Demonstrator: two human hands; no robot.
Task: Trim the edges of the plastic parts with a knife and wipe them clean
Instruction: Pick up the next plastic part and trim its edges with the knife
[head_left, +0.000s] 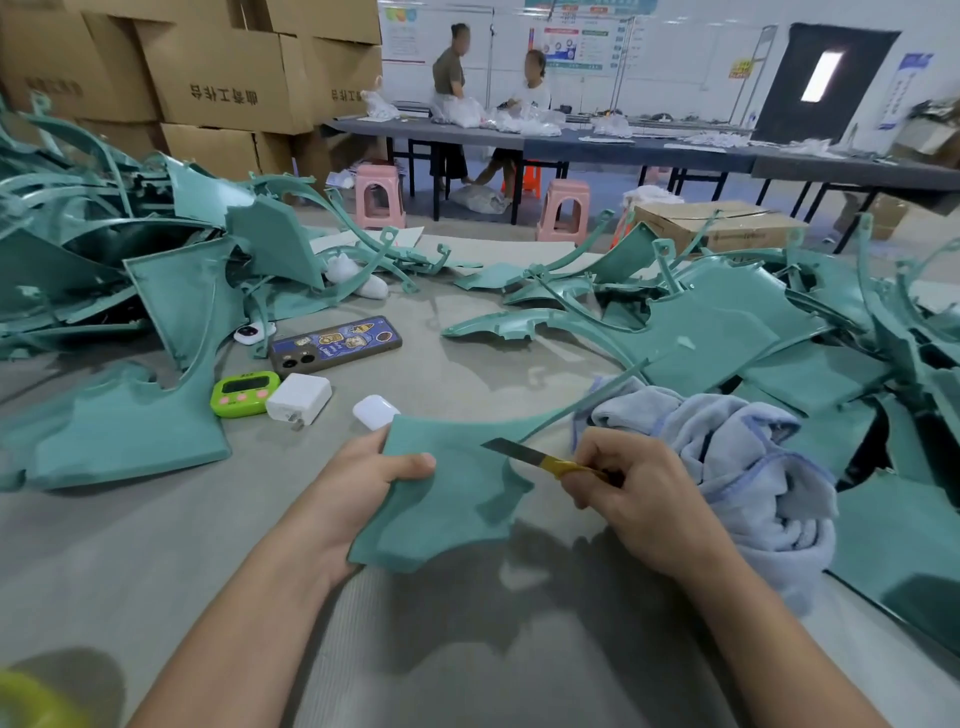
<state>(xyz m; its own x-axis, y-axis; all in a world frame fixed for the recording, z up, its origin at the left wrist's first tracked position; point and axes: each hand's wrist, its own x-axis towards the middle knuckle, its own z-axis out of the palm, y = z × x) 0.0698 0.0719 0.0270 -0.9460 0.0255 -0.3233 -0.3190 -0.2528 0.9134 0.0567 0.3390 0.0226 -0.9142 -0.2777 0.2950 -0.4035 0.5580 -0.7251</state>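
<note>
Teal plastic part (447, 499): held above the table, left hand (363, 483) pinching its left edge, thumb on top.
Knife (540, 457), yellow handle: gripped in right hand (639, 499), blade tip at the part's far edge.
Blue cloth (737, 467): just right of that hand.
Cartons (223, 78): print inverted, unreadable.

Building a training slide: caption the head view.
Left hand grips a teal plastic part; right hand holds a yellow knife at its edge, blue cloth alongside.

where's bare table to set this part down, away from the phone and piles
Bare mat lies between the phone and the right pile, and near you left of the left hand, below the big flat part. Crowded: the left pile, the timer and charger, the cloth by the right hand.
</note>
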